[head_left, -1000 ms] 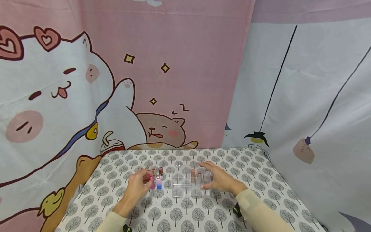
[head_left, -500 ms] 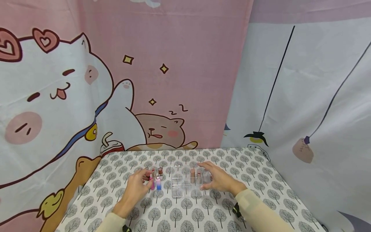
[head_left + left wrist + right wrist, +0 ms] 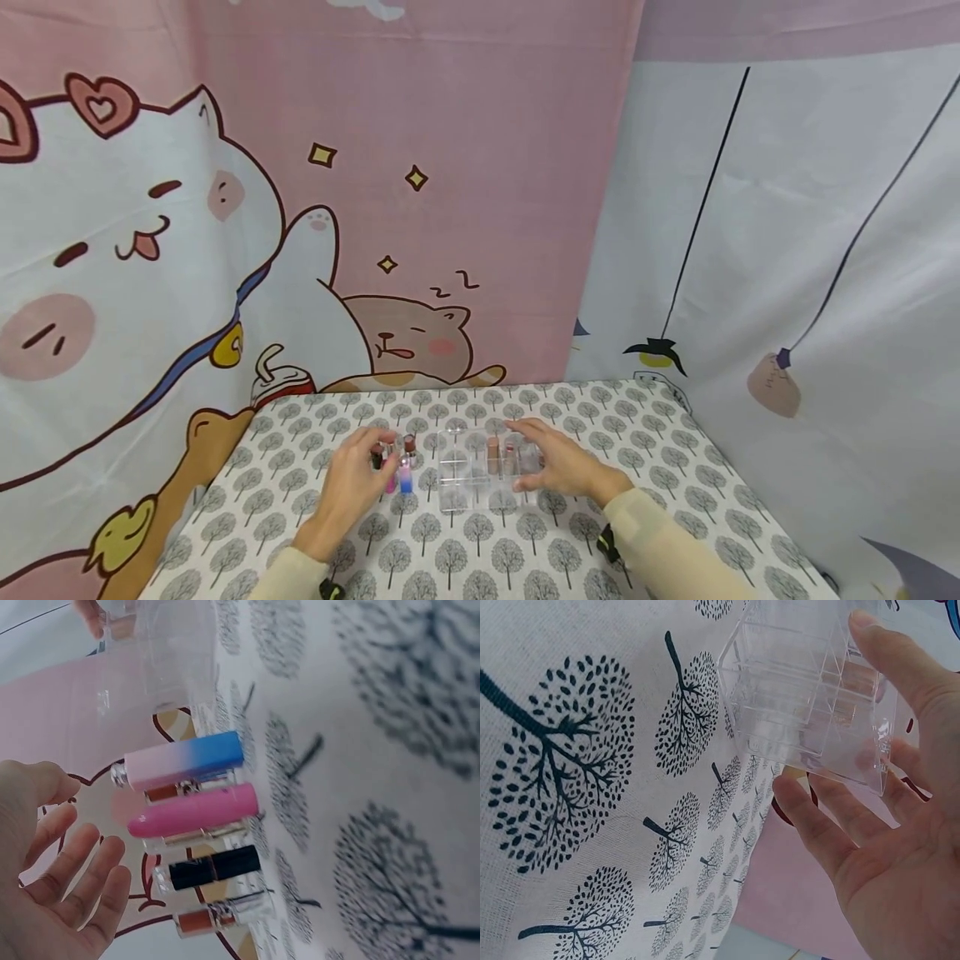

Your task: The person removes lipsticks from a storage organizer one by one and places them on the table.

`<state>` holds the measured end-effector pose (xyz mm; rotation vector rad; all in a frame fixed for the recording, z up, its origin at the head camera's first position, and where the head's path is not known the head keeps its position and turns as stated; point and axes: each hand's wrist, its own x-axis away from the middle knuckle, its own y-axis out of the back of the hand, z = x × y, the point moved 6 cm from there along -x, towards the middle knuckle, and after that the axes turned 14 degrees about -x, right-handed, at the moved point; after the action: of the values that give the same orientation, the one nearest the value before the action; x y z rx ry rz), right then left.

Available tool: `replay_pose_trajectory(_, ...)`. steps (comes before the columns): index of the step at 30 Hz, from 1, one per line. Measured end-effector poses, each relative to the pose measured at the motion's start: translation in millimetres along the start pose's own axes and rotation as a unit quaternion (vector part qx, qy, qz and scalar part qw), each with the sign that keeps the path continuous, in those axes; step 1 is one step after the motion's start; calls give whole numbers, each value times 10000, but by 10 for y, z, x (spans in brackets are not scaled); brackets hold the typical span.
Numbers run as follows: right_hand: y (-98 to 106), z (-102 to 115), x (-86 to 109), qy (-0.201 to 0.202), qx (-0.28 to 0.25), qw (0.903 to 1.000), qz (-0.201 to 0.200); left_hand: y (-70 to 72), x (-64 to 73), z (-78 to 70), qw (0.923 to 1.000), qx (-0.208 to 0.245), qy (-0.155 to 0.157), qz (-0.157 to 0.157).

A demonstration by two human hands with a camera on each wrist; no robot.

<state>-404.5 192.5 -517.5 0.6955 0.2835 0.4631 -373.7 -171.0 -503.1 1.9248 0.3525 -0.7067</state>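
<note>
1. Behind the table hangs a pink fabric backdrop (image 3: 480, 167) printed with cartoon cats and small yellow stars; a pale grey-white fabric panel (image 3: 810, 192) with drawn hanging lamps covers the right side.
2. The table is covered by a white cloth (image 3: 465, 550) patterned with grey, round-crowned trees.
3. Near the middle of the cloth sits a clear plastic organizer (image 3: 453, 492) divided into rectangular compartments. Within its right half stand a tan cylindrical tube (image 3: 492, 456) and, just beside it, a pale tube with a reddish top (image 3: 510, 460). More contents lie close to the hand there, too indistinct to identify.
4. The right hand (image 3: 562, 462) grips the organizer's right end, thumb along the near side and fingers curving round the far side.
5. To the left of the organizer, apart from it, a group of small cosmetic tubes stands upright: a square-sided tube fading from pale pink to blue (image 3: 187, 761), a glossy bright pink rounded tube (image 3: 195, 810), a black tube with a clear end (image 3: 214, 868) and a clear tube with a brownish-red upper part (image 3: 199, 921). Others are partly hidden behind these.
6. The left hand (image 3: 64, 874) is beside this group, fingers loosely bent and spread, holding nothing; the left wrist view shows a gap between fingertips and tubes.
7. Cream sleeves (image 3: 667, 546) cover both forearms.
</note>
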Motion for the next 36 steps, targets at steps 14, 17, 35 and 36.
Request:
replay_pose_trajectory(14,-2,31,-14,34,53,9999,-85,-76,-136,-339,9990,326,-263,-145)
replay_pose_trajectory(17,8,21,-6,61,-13,9999,-85,-101,-164,-448,9983,308,-443,-207)
replay_pose_trajectory(35,16,44,28,132,242,9995,-127,-384,-259,-954,9948,736,-674,187)
replay_pose_trajectory(36,18,57,35,137,239,9995,-130,-400,-262,-974,9944,775,-688,226)
